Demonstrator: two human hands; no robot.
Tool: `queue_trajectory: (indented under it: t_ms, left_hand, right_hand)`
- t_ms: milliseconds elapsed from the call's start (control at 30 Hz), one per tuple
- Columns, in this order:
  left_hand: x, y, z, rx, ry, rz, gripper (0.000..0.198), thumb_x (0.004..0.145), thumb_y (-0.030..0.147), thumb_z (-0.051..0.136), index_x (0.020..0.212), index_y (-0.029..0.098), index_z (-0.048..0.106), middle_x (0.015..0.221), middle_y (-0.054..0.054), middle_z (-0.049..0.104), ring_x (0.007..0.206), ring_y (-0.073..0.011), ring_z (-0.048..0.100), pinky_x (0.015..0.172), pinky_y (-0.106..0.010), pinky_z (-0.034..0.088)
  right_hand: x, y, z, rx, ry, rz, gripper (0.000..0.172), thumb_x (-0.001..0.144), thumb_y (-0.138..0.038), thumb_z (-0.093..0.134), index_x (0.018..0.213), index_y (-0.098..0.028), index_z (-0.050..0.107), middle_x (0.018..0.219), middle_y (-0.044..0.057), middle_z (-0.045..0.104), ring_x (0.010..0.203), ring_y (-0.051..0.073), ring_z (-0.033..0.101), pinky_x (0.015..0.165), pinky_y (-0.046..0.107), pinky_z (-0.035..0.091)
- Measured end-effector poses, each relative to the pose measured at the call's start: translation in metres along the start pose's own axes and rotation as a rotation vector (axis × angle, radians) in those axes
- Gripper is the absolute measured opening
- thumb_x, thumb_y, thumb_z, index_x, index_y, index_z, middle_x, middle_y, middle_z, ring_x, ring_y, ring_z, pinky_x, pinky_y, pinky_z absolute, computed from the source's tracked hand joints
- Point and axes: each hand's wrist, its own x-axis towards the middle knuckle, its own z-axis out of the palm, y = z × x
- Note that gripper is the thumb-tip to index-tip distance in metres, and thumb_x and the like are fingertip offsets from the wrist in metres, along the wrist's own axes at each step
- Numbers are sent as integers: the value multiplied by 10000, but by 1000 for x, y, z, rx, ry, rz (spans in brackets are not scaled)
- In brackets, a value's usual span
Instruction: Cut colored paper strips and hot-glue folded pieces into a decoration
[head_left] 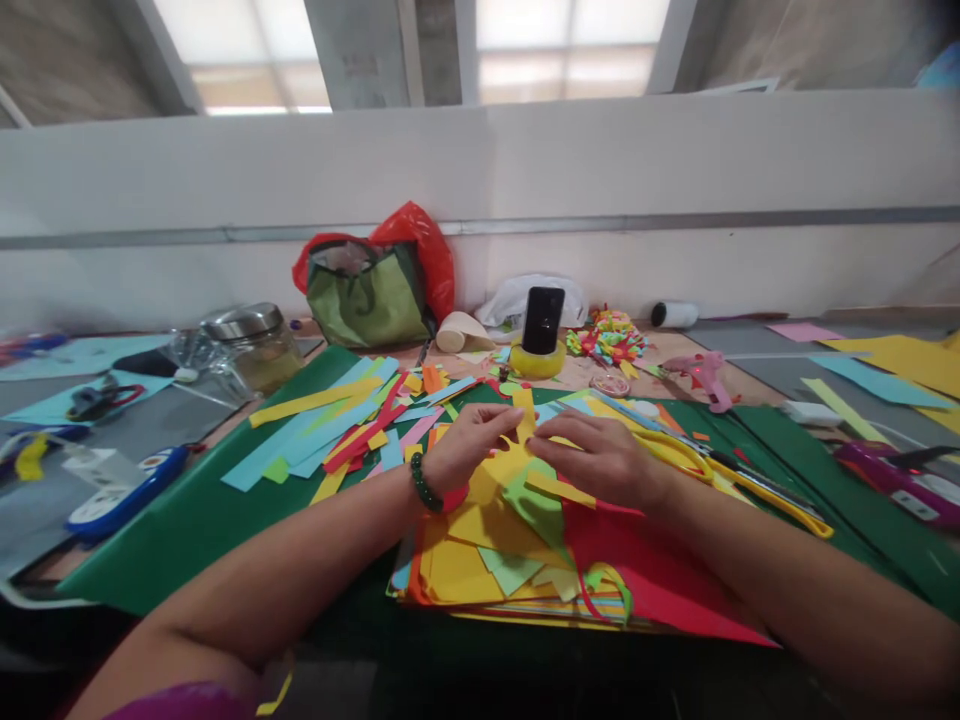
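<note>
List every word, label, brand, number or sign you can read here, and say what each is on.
No readable text anywhere.
Phone: a faint mark on the screen, too blurred to read.
Blue power strip: small markings, too blurred to read.
Purple power strip: also too blurred to read.
Yellow strip by the fingertips: no lettering shows.

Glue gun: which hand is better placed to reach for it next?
Likely the right hand: the glue gun is off to that side, closer to it. The left hand, at the yellow strip, would have to cross over.
</note>
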Motion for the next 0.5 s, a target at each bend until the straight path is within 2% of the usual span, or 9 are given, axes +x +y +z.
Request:
queue_trajectory:
  t_ms: [33, 100, 200, 300, 400, 500]
  left_hand:
    - [1, -1, -1, -16, -3, -2, 359, 716, 516, 690, 693, 158, 659, 650, 10, 582, 576, -86, 493, 575, -221, 361]
    - [1, -2, -1, -24, -23, 23, 302, 726, 453, 692, 674, 160, 639, 636, 18, 572, 580, -87, 507, 581, -218, 369]
    - [0, -2, 0, 24, -64, 89, 242, 761, 384, 651, 670, 161, 630, 653, 2, 608, 643, -113, 565, 625, -229, 402]
    - [-2, -3, 2, 86, -107, 129, 216, 781, 356, 598, 705, 160, 647, 701, -25, 655, 698, -140, 600, 660, -247, 422]
    - [-2, -4, 4, 119, -134, 154, 198, 769, 336, 572, 706, 163, 645, 704, -19, 645, 720, -151, 610, 688, -257, 441]
    - [-2, -5, 4, 150, -145, 171, 194, 765, 333, 556, 691, 169, 629, 692, -14, 626, 731, -161, 613, 704, -266, 456]
  right_hand:
    - [1, -2, 3, 43, -10, 21, 190, 901, -84, 521, 980, -168, 672, 859, 85, 713, 773, 162, 658, 643, 260, 540]
    - [1, -4, 8, 168, 17, 178, 152, 915, -141, 542, 944, -183, 685, 841, 69, 709, 752, 148, 657, 643, 251, 540]
    - [-1, -2, 13, 377, 105, 583, 123, 890, -258, 614, 821, -193, 692, 743, 34, 662, 654, 123, 621, 550, 219, 514]
    - [-2, 3, 13, 559, 124, 903, 223, 800, -390, 702, 716, -185, 673, 746, 40, 635, 668, 140, 604, 493, 216, 481]
    - [-1, 6, 13, 752, 70, 1070, 324, 702, -482, 756, 674, -178, 647, 756, 47, 658, 707, 160, 613, 565, 255, 507]
    - [1, 7, 14, 855, 40, 1132, 346, 657, -485, 782, 671, -175, 627, 677, 16, 642, 630, 133, 579, 606, 276, 499]
